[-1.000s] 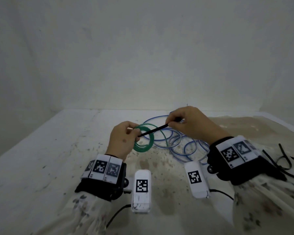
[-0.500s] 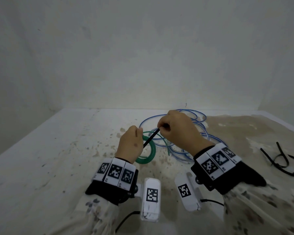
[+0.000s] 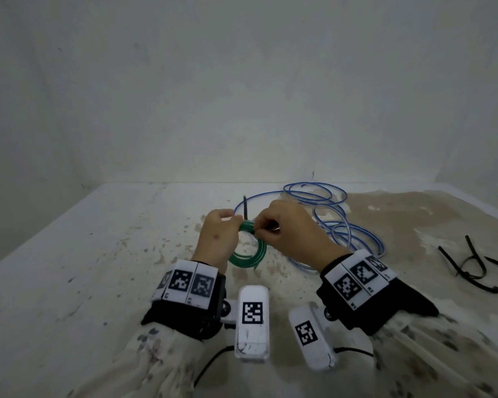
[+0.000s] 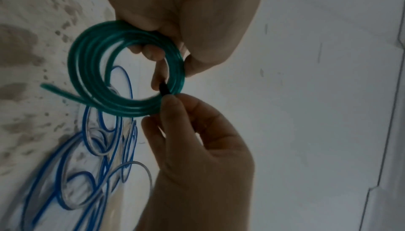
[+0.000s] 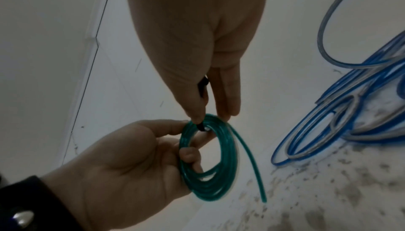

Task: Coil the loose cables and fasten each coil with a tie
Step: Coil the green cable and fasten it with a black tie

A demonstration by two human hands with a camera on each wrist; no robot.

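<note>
In the middle of the head view I have the left hand (image 3: 217,239) gripping the green coil (image 3: 249,255), thumb on the outer face of the rings and fingers curled through the middle; the left wrist view shows fingertips (image 4: 151,53) poking through the ring opening near the top centre of that frame. The coil hangs just below and between my two hands, its loose end (image 5: 252,165) trailing toward the lower right of the right wrist view.

My right hand (image 3: 288,237) pinches the black tie (image 3: 245,208) with thumb and forefinger closed together on it, right at the top edge of the coil. In the right wrist view the tie (image 5: 200,124) lies across the green strands, directly under my thumb tip. One end of it sticks up above the hands in the head view. I cannot tell whether the tie is looped fully round the bundle.

The blue cable (image 3: 328,225) lies in loose loops on the table (image 3: 69,268), behind and to the right of my hands. More black ties (image 3: 469,265) lie at the right edge of the head view, well apart from the coil.
</note>
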